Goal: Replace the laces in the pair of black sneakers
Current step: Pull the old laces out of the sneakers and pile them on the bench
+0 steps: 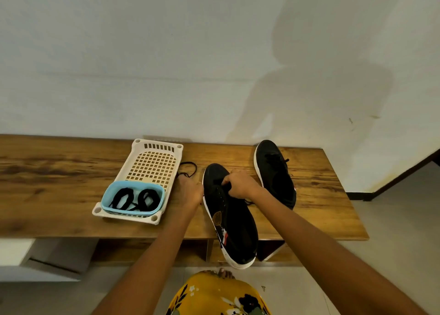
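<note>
**Old lace coming out of the near sneaker**

Pinching at the throat of the near sneaker (229, 210), my right hand (238, 184) has its fingers curled round the tongue and lace area, bunching the soft black upper. My left hand (189, 192) lies on the wooden table (59, 172) just left of the same shoe, the fingers reaching toward the loose old lace (188, 169) that trails in a loop beside the basket; whether those fingers actually grip the lace I cannot tell, since the fingertips are hidden from this angle.

The shoe lies along the table with its toe pointing away from me and its heel hanging past the near edge. I judge it light, with a floppy fabric upper and a stiffer white rubber sole, so the firm places to hold are the sole edge or the eyelet row, not the tongue. The lace is limp and thin; it should be taken near its tip.

The second sneaker (276, 172) lies well to the right, toe also away, its lace apparently in place. On my left sits a white perforated basket (154, 162), and inside its near end a blue tray (133, 197) holding two coiled black new laces (135, 199).
</note>
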A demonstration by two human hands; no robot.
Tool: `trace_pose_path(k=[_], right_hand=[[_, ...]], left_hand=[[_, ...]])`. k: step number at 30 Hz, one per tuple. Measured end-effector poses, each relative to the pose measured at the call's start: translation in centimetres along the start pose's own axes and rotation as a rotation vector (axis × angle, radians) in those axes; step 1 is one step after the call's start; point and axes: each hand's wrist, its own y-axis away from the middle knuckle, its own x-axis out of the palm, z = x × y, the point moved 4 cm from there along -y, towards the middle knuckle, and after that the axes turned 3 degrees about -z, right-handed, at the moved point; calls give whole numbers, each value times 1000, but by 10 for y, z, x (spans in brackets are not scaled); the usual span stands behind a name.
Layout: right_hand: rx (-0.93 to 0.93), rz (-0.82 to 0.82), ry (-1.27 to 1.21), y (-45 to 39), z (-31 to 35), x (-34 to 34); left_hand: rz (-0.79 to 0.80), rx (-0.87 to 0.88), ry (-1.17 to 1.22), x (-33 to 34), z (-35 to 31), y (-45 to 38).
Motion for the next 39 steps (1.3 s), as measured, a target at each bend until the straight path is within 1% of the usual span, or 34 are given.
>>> trace_pose_path(k=[1,2,4,5,6,7,9,10,11,12,13,15,17,18,19,20,21,24,26,27,29,31,32,33,35,36,37,39], right_hand=[[12,-24,28,1,1,3],[22,-56,76,2,4,5],[40,-111,194,2,13,8],[42,-136,243,1,17,9],[37,-162,274,0,20,10],[32,-193,289,-1,22,9],[21,-253,267,-3,21,4],[22,-267,225,-4,18,3],[37,-274,163,-4,15,2],[73,-288,65,-5,9,2],[124,-311,-70,-5,2,3],[263,-372,-416,-4,-14,4],[489,-422,-867,-2,-32,12],[615,-426,-1094,0,-38,19],[716,-423,-1271,1,-43,28],[758,-423,-1369,1,-45,34],[766,-419,-1404,1,-45,38],[715,-402,-1359,3,-40,36],[658,-424,-1287,2,-40,29],[614,-438,-1234,2,-39,26],[518,-460,-1156,3,-36,23],[372,-465,-1165,4,-30,23],[291,-462,-1145,4,-28,25],[219,-439,-1087,4,-26,26],[104,-352,-949,5,-21,29],[75,-322,-884,4,-19,32],[72,-311,-828,5,-17,31],[48,-324,-803,7,-14,28]], left_hand=[[0,90,-98,0,-6,2],[29,145,-144,4,-12,5],[152,159,-155,13,-20,14],[188,164,-177,16,-22,18],[191,168,-226,15,-24,20],[164,218,-317,13,-26,22],[72,476,-561,11,-32,24],[69,617,-616,14,-34,24],[107,717,-627,17,-36,26],[157,752,-620,21,-36,27],[197,747,-614,23,-35,28],[208,719,-608,24,-33,26],[177,712,-599,22,-31,23],[161,702,-576,21,-31,21],[144,690,-548,19,-31,19],[127,684,-524,18,-33,19],[109,689,-509,17,-35,19],[38,764,-540,17,-42,23],[-9,859,-684,19,-47,25],[-8,893,-768,22,-49,25],[27,900,-887,25,-54,24],[40,884,-928,25,-62,23],[22,871,-889,23,-68,23],[-3,836,-800,18,-77,21],[-13,739,-527,5,-97,20],[45,689,-375,0,-108,20],[160,637,-233,-1,-119,21],[438,524,-49,5,-133,29]])
